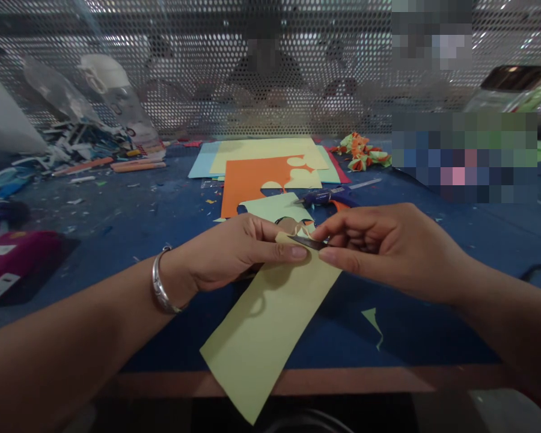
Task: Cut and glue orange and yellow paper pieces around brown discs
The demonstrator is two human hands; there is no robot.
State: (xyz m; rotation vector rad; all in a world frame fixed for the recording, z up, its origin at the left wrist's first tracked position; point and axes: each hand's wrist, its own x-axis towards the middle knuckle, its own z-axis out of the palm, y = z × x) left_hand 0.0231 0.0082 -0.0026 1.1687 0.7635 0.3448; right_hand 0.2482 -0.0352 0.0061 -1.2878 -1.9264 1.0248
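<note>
My left hand [234,252], with a silver bracelet on the wrist, pinches the top of a long pale yellow-green paper strip [265,325] that slopes down toward the table's front edge. My right hand [388,246] is closed around small dark scissors [309,242], whose blades touch the strip's upper edge beside my left thumb. A curled sliver of cut paper sits just above the blades.
Orange [247,180], yellow and light blue paper sheets lie stacked at the back of the blue table [130,216]. A blue glue gun [329,195] rests behind my hands. Paper flowers [363,153], scraps, a plastic bottle [126,102], and a magenta box [13,264] lie around. A perforated metal screen stands behind.
</note>
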